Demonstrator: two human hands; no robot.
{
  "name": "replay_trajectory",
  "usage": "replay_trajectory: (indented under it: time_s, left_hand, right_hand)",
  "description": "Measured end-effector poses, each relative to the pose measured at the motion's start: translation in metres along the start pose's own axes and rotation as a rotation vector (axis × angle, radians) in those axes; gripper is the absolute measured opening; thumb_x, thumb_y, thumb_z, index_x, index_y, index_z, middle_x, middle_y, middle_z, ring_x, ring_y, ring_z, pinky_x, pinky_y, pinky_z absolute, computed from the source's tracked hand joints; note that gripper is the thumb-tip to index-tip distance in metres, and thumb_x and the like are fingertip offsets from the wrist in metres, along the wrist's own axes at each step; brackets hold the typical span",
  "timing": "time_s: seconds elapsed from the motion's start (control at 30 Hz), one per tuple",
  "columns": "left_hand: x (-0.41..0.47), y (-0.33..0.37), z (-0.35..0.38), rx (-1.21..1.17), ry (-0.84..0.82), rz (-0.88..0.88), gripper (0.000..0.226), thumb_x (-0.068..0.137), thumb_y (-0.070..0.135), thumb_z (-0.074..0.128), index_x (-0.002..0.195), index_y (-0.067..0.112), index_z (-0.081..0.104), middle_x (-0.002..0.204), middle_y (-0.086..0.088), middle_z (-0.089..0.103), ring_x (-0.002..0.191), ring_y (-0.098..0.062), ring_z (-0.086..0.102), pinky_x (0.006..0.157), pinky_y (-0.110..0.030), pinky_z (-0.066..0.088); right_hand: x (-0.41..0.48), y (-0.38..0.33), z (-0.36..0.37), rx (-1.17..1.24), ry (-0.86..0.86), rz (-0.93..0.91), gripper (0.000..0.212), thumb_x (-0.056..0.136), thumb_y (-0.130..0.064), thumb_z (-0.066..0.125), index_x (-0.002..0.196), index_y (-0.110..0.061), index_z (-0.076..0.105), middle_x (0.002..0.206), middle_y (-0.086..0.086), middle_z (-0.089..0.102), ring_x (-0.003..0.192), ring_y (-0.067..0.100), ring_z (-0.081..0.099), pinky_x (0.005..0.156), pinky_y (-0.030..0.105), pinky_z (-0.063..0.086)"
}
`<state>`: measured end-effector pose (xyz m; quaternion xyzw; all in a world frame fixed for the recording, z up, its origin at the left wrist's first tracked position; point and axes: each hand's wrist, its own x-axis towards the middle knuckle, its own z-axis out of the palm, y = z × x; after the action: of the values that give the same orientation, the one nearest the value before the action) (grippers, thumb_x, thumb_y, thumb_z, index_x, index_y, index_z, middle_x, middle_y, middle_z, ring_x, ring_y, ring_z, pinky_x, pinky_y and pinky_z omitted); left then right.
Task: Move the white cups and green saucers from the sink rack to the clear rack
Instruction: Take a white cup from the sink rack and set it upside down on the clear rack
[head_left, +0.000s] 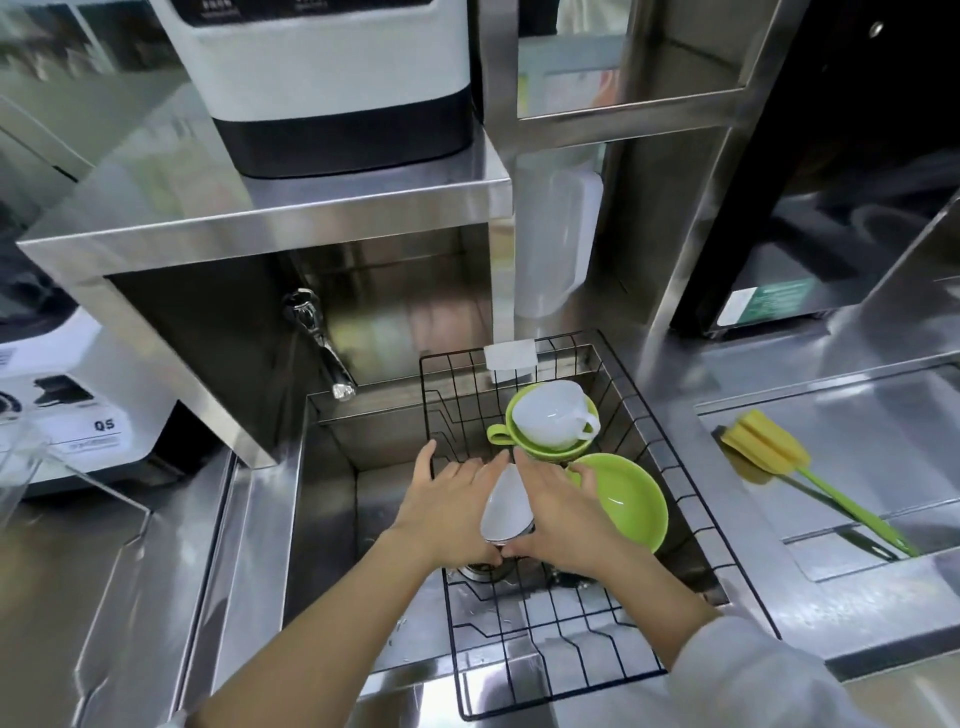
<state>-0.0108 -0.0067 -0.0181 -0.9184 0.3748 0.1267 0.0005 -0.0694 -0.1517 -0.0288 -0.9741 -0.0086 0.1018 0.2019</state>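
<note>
A black wire sink rack (670, 457) sits over the steel sink. At its back a white cup (550, 423) rests inside a green cup (519, 441) with a handle to the left. A green saucer (628, 504) leans on edge at the rack's right. My left hand (447, 514) and my right hand (561, 514) press from both sides on a white dish (506, 506) held on edge in the rack's middle. The clear rack shows only as a transparent edge (78, 473) at the far left.
A chrome tap (324, 348) juts over the sink's back left. A yellow sponge brush with a green handle (800, 467) lies in the recessed steel tray on the right. A white appliance (67, 405) stands at left, and a steel shelf overhangs the sink.
</note>
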Motion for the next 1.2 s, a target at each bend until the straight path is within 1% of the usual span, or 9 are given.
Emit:
replay_trajectory:
  time_s: [0.23,0.4,0.47,0.6,0.73,0.83,0.97,1.07,1.2]
  left_hand:
    - [0.004,0.003,-0.002,-0.122,-0.016,-0.045,0.114,0.058,0.055,0.073,0.143,0.026,0.003,0.124,-0.005,0.038,0.124,-0.021,0.037,0.114,-0.049,-0.005]
    - [-0.005,-0.001,-0.019,-0.344,0.051,-0.072,0.103,0.053,0.046,0.077,0.136,0.027,0.017,0.119,-0.001,0.036,0.122,-0.021,0.034,0.115,-0.04,0.002]
    - [-0.01,-0.003,-0.03,-0.407,0.134,-0.072,0.1,0.054,0.039,0.078,0.134,0.026,0.019,0.121,0.002,0.035,0.121,-0.016,0.033,0.112,-0.031,0.004]
    - [-0.03,-0.007,-0.059,-0.681,0.231,-0.127,0.099,0.059,0.025,0.08,0.136,0.025,0.017,0.123,0.009,0.028,0.111,-0.006,0.023,0.108,-0.027,0.016]
    - [-0.053,-0.022,-0.079,-0.93,0.31,-0.129,0.098,0.048,0.039,0.079,0.126,0.04,0.021,0.125,0.012,0.04,0.119,-0.016,0.042,0.1,-0.038,0.042]
    - [-0.077,-0.03,-0.094,-1.086,0.353,-0.107,0.099,0.045,0.04,0.079,0.127,0.036,0.024,0.122,0.021,0.043,0.11,0.002,0.05,0.091,-0.019,0.045]
    - [-0.114,-0.05,-0.105,-1.175,0.469,-0.09,0.097,0.048,0.033,0.083,0.127,0.038,0.027,0.124,0.006,0.048,0.11,-0.008,0.056,0.095,-0.033,0.047]
    - [-0.147,-0.072,-0.115,-1.16,0.522,-0.123,0.095,0.05,0.034,0.084,0.125,0.046,0.027,0.122,0.001,0.051,0.104,-0.01,0.059,0.092,-0.029,0.049]
    - [-0.194,-0.106,-0.126,-1.109,0.528,-0.175,0.093,0.055,0.023,0.087,0.122,0.046,0.027,0.123,0.01,0.05,0.107,-0.004,0.056,0.092,-0.024,0.048]
  right_hand:
    - [-0.005,0.003,-0.004,0.16,0.111,-0.052,0.1,0.062,-0.038,0.077,0.14,-0.026,0.016,0.138,-0.011,0.04,0.131,0.007,0.028,0.103,0.029,0.007]
    - [-0.017,-0.009,-0.04,0.314,0.119,-0.085,0.104,0.063,-0.027,0.08,0.142,-0.029,0.013,0.116,-0.033,0.03,0.101,-0.017,0.015,0.101,0.02,0.015]
    - [-0.017,-0.014,-0.049,0.394,0.138,-0.08,0.104,0.063,-0.025,0.081,0.142,-0.032,0.015,0.118,-0.036,0.03,0.11,-0.009,0.022,0.1,0.014,0.023]
    - [-0.014,-0.027,-0.063,0.562,0.178,-0.108,0.095,0.063,-0.027,0.082,0.138,-0.036,0.024,0.129,-0.029,0.038,0.122,0.002,0.037,0.102,0.02,0.029]
    - [-0.013,-0.051,-0.08,0.772,0.113,-0.189,0.08,0.061,-0.025,0.083,0.122,-0.048,0.037,0.125,-0.025,0.047,0.117,0.0,0.048,0.101,0.022,0.04]
    - [-0.007,-0.073,-0.089,0.903,0.044,-0.267,0.078,0.054,-0.027,0.082,0.121,-0.045,0.045,0.117,-0.024,0.058,0.108,0.002,0.057,0.089,0.022,0.049]
    - [0.003,-0.115,-0.094,0.946,0.0,-0.363,0.076,0.054,-0.023,0.082,0.119,-0.044,0.049,0.114,-0.024,0.061,0.108,0.004,0.058,0.087,0.025,0.05]
    - [0.007,-0.154,-0.09,0.937,0.007,-0.406,0.072,0.052,-0.036,0.08,0.116,-0.05,0.049,0.117,-0.026,0.058,0.111,0.001,0.055,0.09,0.024,0.048]
    - [0.011,-0.21,-0.08,0.945,0.03,-0.486,0.075,0.049,-0.038,0.078,0.118,-0.04,0.05,0.117,-0.02,0.06,0.111,0.002,0.055,0.088,0.02,0.048]
